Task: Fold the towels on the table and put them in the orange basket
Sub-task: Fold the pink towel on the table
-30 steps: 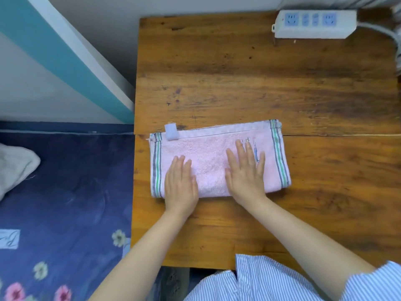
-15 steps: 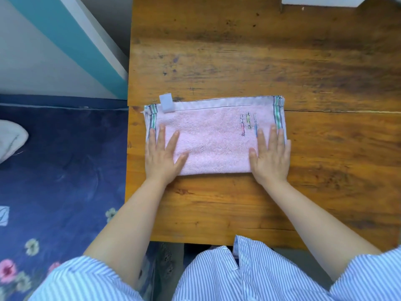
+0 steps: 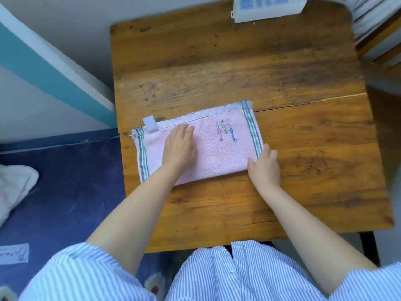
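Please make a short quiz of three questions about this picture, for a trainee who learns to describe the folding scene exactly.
1. True or false: the left hand lies flat on the pink towel.
2. Where is the right hand? A: on the power strip. B: at the towel's right striped end, near its front corner. C: in the person's lap.
3. Fill the gap: the towel lies on a ____ table.

Key
1. True: its fingers are straight and point away from the person.
2. B. Whether its fingers already pinch the edge cannot be told.
3. Wooden.
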